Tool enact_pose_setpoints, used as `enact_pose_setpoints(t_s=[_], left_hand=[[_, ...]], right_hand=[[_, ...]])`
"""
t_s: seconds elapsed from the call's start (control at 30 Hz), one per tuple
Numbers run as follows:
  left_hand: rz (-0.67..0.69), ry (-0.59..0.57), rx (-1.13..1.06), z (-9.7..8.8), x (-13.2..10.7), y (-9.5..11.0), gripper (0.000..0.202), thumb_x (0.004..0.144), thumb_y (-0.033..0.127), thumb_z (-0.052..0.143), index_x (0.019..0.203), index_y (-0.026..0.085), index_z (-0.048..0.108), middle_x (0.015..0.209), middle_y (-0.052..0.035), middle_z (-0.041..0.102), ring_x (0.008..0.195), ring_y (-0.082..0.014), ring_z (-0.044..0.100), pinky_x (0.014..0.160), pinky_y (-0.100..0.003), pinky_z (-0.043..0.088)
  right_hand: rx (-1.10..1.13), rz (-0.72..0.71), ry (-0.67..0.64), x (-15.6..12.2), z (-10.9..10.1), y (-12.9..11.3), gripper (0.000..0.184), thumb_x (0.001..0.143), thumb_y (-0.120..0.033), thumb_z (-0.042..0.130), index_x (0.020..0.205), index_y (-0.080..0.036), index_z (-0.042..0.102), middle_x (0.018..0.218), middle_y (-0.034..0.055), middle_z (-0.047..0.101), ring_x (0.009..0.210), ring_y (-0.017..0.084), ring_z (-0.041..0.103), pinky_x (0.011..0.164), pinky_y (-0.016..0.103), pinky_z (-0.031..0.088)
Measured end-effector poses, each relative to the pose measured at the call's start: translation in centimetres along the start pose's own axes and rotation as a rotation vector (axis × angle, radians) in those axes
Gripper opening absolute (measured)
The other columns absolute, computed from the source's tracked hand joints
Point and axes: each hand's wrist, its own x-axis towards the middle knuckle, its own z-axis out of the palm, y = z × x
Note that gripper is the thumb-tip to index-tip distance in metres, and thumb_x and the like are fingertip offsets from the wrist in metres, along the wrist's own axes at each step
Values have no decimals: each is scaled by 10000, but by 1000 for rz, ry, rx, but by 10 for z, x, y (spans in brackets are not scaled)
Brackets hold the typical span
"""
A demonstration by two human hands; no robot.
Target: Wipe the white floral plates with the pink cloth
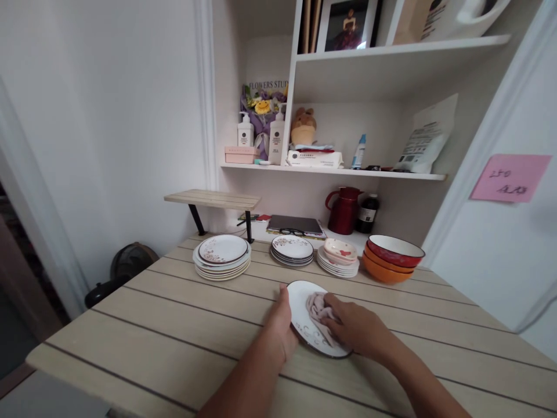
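A white plate (302,305) with a dark rim and a floral print is tilted above the slatted table in front of me. My left hand (281,325) grips its left edge, the thumb at the rim and the other fingers hidden beneath. My right hand (352,325) is closed on a crumpled pale cloth (319,307), pressed against the plate's upper face. Behind the plate stands a stack of similar small plates (292,248). Beside that stack, small dishes with red marks (340,249) rest on white saucers (337,268).
Larger plates (223,249) are stacked at the left, near a small raised wooden shelf (213,199). Nested orange and red bowls (389,264) stand at the right. A red jug (344,212), a dark bottle (368,213) and a closed laptop (293,224) with glasses line the back.
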Motion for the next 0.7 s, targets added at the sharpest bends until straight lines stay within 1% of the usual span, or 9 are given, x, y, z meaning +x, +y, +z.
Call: enact_pose_setpoints(t_s=[0.07,0.13,0.23,0.3,0.37,0.43,0.53,0.6,0.7], left_hand=[[-27,15,10,1,-1,1,672,885,613,275,1288,141,534,1128,-160,680,942,-274,668,848,-422,499],[-44,40,12,3,-1,1,675,881,619,286,1271,133,545,1106,-162,687,919,-272,673,825,-414,508],[-27,93,6,5,0,2,654,889,603,293,1234,118,561,1050,-162,702,864,-261,681,778,-395,520],[-10,113,0,5,2,2,644,894,596,288,1215,113,569,1023,-160,706,837,-253,682,758,-387,523],[-2,110,-6,5,3,2,634,891,596,299,1203,118,576,1014,-156,708,822,-250,683,750,-385,524],[5,111,-8,4,3,1,618,884,598,324,1207,134,576,1023,-151,708,827,-251,684,758,-390,523],[10,129,-3,2,1,1,600,880,590,348,1236,156,561,1067,-151,701,882,-259,681,799,-399,515],[4,136,12,3,-1,1,599,882,585,347,1255,163,551,1103,-153,691,928,-262,675,834,-401,506],[-5,143,35,4,-3,3,618,885,591,332,1282,161,532,1134,-154,680,964,-267,668,866,-408,495]], right_hand=[[-8,-41,-31,-5,-2,-2,377,844,-402,467,1181,-238,514,988,113,687,871,299,622,671,338,366],[46,-116,-36,-7,0,-8,361,838,-391,482,1162,-236,520,971,102,688,852,277,618,684,332,371],[181,-222,30,-4,9,-21,345,836,-342,492,1168,-251,504,1061,72,662,908,235,602,748,311,387],[236,-251,101,2,16,-26,403,835,-318,494,1235,-276,469,1158,59,611,959,214,586,784,299,391],[229,-238,156,10,22,-25,478,839,-302,490,1312,-307,426,1201,56,563,981,204,577,790,292,393],[180,-189,190,18,24,-20,511,855,-279,466,1359,-339,399,1197,53,537,964,195,580,759,280,393],[66,-38,213,28,23,-8,531,872,-209,414,1376,-377,401,1165,49,533,877,180,593,658,259,368],[1,50,202,30,19,0,559,860,-159,392,1372,-384,418,1142,53,545,838,180,595,608,255,337],[-29,50,139,23,6,9,570,806,-95,394,1295,-362,517,1102,61,573,859,199,595,614,262,327]])
